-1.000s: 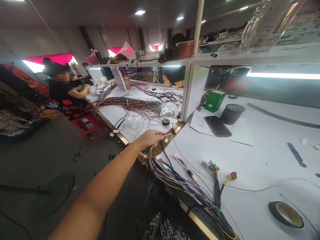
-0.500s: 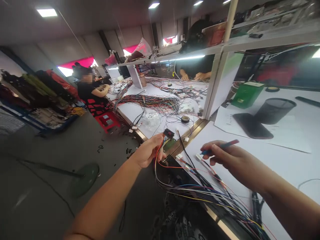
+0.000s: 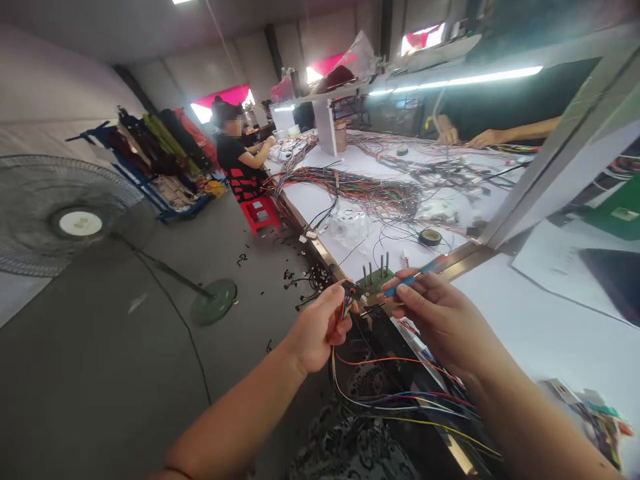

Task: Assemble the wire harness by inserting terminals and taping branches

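Note:
Wrapped round a black connector (image 3: 352, 289) and its coloured wires, my left hand (image 3: 320, 327) is at the table's edge. The wires (image 3: 400, 402) hang in a loop below it and run to the right. My right hand (image 3: 435, 313) pinches a blue pen-like tool (image 3: 403, 285), its tip pointing left, close to the connector. Just behind both hands, a green block (image 3: 375, 283) with upright metal pins stands at the edge.
A long wire bundle (image 3: 350, 187), a roll of black tape (image 3: 430, 237) and clear plastic (image 3: 347, 227) lie on the white table. A fan (image 3: 80, 223) stands at left. One person (image 3: 235, 147) sits beyond; another person's hands (image 3: 480, 138) are across the table.
The view has swung left, bringing the fan into sight. My right hand has come close to my left hand with the blue tool, away from the white connectors on the table.

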Demonstrator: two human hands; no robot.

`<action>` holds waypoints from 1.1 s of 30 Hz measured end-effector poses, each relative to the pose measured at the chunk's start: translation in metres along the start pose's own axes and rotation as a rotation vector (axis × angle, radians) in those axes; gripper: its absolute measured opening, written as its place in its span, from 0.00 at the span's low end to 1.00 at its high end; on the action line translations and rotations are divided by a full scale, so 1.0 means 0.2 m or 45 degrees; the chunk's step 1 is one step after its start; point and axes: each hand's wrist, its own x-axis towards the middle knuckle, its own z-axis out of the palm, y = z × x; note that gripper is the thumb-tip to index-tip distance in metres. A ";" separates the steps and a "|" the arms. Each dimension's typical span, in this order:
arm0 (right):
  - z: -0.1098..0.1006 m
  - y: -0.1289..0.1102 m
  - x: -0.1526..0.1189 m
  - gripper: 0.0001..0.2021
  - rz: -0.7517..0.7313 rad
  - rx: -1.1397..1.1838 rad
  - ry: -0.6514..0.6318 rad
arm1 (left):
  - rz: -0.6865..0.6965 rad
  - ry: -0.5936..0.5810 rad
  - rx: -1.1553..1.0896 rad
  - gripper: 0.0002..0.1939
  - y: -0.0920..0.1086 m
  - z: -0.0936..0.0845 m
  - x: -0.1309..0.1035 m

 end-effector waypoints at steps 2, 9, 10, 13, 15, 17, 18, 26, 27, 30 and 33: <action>0.01 0.06 0.00 0.12 0.037 0.002 -0.040 | 0.005 0.098 0.000 0.20 -0.06 0.00 -0.04; -0.04 0.22 -0.06 0.14 0.183 0.169 -0.034 | -0.086 0.192 -0.058 0.18 -0.18 0.03 -0.08; -0.04 0.23 -0.06 0.13 0.208 0.210 -0.031 | -0.107 0.210 -0.087 0.18 -0.18 0.03 -0.08; -0.06 0.24 -0.06 0.13 0.267 0.307 -0.033 | -0.168 0.252 -0.171 0.17 -0.19 0.04 -0.06; -0.07 0.23 -0.04 0.13 0.289 0.350 -0.033 | -0.196 0.262 -0.194 0.16 -0.18 0.04 -0.05; -0.09 0.23 -0.03 0.15 0.304 0.363 -0.034 | -0.221 0.253 -0.172 0.16 -0.18 0.04 -0.04; -0.10 0.23 -0.03 0.15 0.308 0.363 -0.039 | -0.230 0.243 -0.147 0.16 -0.18 0.04 -0.04; -0.12 0.22 -0.02 0.15 0.178 0.225 -0.115 | 0.091 0.176 0.309 0.18 -0.23 0.04 -0.03; -0.12 0.21 -0.02 0.14 0.146 0.182 -0.130 | 0.133 0.151 0.356 0.18 -0.23 0.03 -0.03; -0.12 0.20 -0.02 0.13 0.055 0.067 -0.197 | 0.180 0.095 0.446 0.19 -0.25 -0.03 -0.02; -0.11 0.18 -0.03 0.13 0.025 -0.011 -0.249 | 0.184 0.061 0.511 0.18 -0.27 -0.08 -0.01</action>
